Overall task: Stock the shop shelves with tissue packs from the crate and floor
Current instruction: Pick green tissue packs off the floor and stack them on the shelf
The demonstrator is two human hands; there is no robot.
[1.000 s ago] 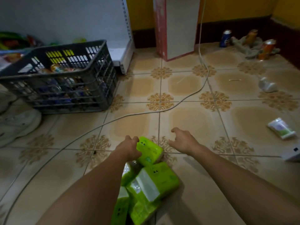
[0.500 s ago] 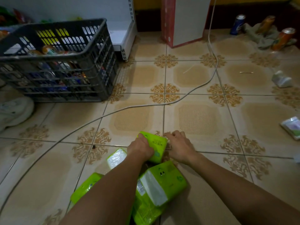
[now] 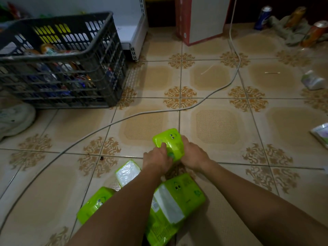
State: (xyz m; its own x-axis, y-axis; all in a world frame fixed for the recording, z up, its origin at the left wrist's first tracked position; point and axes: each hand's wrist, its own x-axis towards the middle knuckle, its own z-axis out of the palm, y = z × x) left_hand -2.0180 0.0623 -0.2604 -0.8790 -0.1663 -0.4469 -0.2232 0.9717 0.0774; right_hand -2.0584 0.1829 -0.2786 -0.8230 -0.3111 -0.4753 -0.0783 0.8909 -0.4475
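Observation:
A bright green tissue pack (image 3: 167,142) with a printed smiley stands on edge on the tiled floor, held between both hands. My left hand (image 3: 156,161) grips its near left side, thumb on the front face. My right hand (image 3: 192,156) grips its right side. Several more green packs lie below my arms: one (image 3: 179,197) flat under my wrists, one (image 3: 126,173) showing a white end, one (image 3: 94,204) at lower left. The dark grey plastic crate (image 3: 99,50) stands at upper left, filled with cans and wrapped goods.
A white cable (image 3: 209,95) snakes across the floor tiles. The white shelf base (image 3: 134,38) stands behind the crate, a red-edged panel (image 3: 182,23) beside it. Cans and a rag (image 3: 291,29) lie at upper right, small packs (image 3: 321,134) at right, a white shoe (image 3: 14,119) at left.
My right hand has moved left from the bare floor and closed on the pack's right side. The left hand keeps hold of the pack. The camera has tilted down.

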